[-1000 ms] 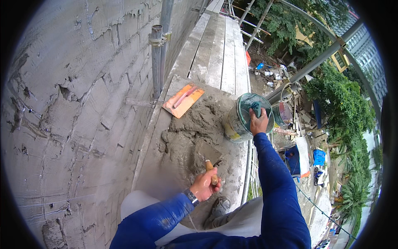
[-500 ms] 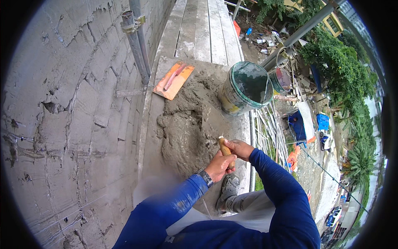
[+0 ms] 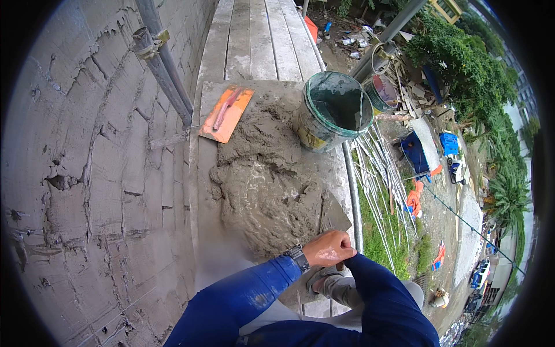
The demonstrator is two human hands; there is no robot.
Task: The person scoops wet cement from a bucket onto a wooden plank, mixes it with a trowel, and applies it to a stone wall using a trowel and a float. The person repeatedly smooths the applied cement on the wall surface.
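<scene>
Two hands (image 3: pixel 330 250) seemingly clasped together on one trowel (image 3: pixel 334 215), one mortar heap (image 3: pixel 267 185), one bucket (image 3: pixel 330 115)

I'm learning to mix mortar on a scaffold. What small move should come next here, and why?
Probably push the trowel forward into the mortar pile: both hands are clasped at its handle, the blade lies at the pile's near edge, and the heap looks lumpy, unevenly mixed.
</scene>
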